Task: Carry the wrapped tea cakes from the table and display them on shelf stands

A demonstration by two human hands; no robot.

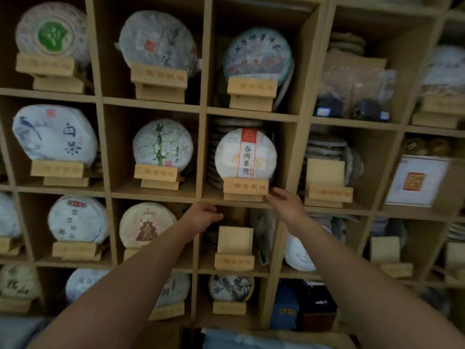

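A round wrapped tea cake (pixel 245 153) with a red strip and dark writing stands upright on a wooden stand (pixel 245 188) in the middle cubby of the shelf. My right hand (pixel 285 201) hovers just right of that stand's base, fingers spread, holding nothing. My left hand (pixel 203 215) is lower, at the shelf board's front edge, fingers loosely curled and empty. Directly below, an empty wooden stand (pixel 234 250) sits in its cubby. Another empty stand (pixel 327 183) is in the cubby to the right.
The wooden shelf grid (pixel 201 112) fills the view, with several wrapped tea cakes on stands at left and centre. Stacked cakes lie behind some stands. Bagged tea (pixel 352 96) and a white box (pixel 415 182) are at right. Dark boxes (pixel 302 308) sit at bottom right.
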